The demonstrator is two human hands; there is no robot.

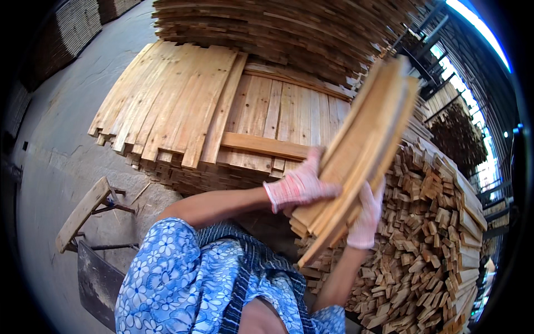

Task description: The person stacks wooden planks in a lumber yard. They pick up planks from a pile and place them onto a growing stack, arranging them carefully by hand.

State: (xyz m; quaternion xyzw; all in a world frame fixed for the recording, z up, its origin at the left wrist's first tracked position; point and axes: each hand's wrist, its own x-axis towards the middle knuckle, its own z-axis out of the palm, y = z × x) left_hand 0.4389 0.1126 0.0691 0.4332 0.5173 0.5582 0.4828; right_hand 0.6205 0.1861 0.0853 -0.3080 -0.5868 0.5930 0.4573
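I hold a bundle of several thin wooden slats (364, 145) tilted upward, its far end near the stacks at the back. My left hand (300, 185), in a pink-and-white knit glove, lies across the bundle's lower left side. My right hand (367, 214), also gloved, grips the bundle from below on its right edge. Directly beneath the bundle is a low pile of flat boards (183, 106) with one cross board (264, 146) laid on top.
A big heap of short slats (434, 234) stacked end-on fills the right. Tall board stacks (289, 28) stand behind. A small wooden stool (83, 211) and a dark panel (97, 284) are on the concrete floor (67, 111) at the left.
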